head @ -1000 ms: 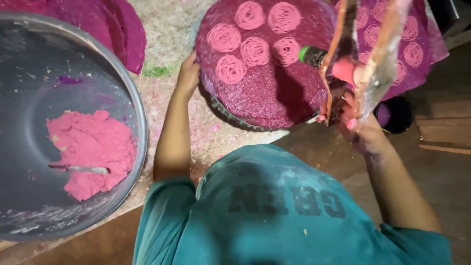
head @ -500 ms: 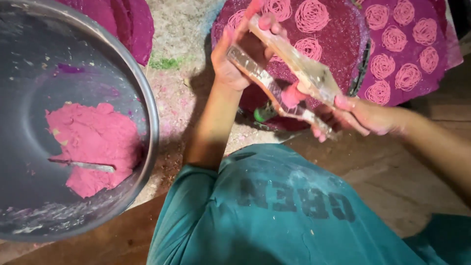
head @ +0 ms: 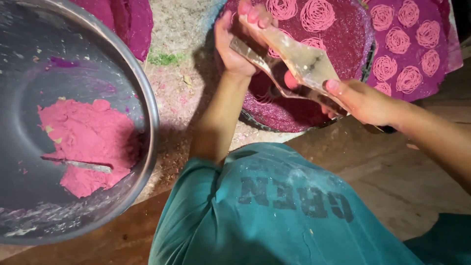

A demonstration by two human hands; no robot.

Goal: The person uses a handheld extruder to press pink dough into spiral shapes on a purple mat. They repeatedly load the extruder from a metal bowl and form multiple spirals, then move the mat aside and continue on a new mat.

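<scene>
Since a moment ago our two hands hold the wooden press tool (head: 294, 68) a little nearer to us, and it lies more flat across the purple tray.

We see the big metal bowl (head: 147, 122) at the left edge of the ground. A lump of pink dough (head: 88, 142) sits inside it, with a small metal knife (head: 78, 164) lying on the dough.

Our teal shirt (head: 274, 211) fills the bottom.

A round purple tray (head: 343, 49) lies at the top, with pink noodle swirls (head: 316, 14) on it. One more purple mat (head: 417, 44) with swirls lies at the top right corner.

Our left hand (head: 238, 41) is curled around the far end of the tool. Our right hand (head: 365, 100) is closed tight on the near end, over the tray's edge.
</scene>
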